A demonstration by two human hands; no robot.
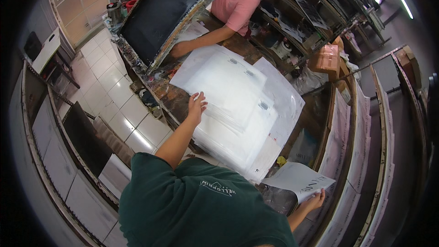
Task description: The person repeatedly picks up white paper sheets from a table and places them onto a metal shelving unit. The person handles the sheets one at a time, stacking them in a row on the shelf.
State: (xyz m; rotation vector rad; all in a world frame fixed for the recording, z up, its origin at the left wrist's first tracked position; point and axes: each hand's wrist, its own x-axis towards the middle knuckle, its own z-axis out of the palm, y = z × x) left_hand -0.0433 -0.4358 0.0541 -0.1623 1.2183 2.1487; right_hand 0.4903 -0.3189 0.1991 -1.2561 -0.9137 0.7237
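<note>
My left hand (197, 105) rests flat, fingers spread, on the near left edge of a stack of white translucent sheets (238, 105) lying on the worn work table (171, 96). My right hand (314, 201) grips the corner of a single white printed sheet (299, 178) held out low to the right, away from the stack, towards a drying rack. A person in a pink shirt (238, 2) stands across the table with one hand (176, 50) on the frame of a raised black printing screen (157, 13).
A drying rack with several white sheets (354, 155) curves along the right. Cardboard boxes (325, 58) and cluttered shelves sit behind the table. Cans and pots (114, 11) stand at the far left corner. White tiled floor (114, 87) lies left.
</note>
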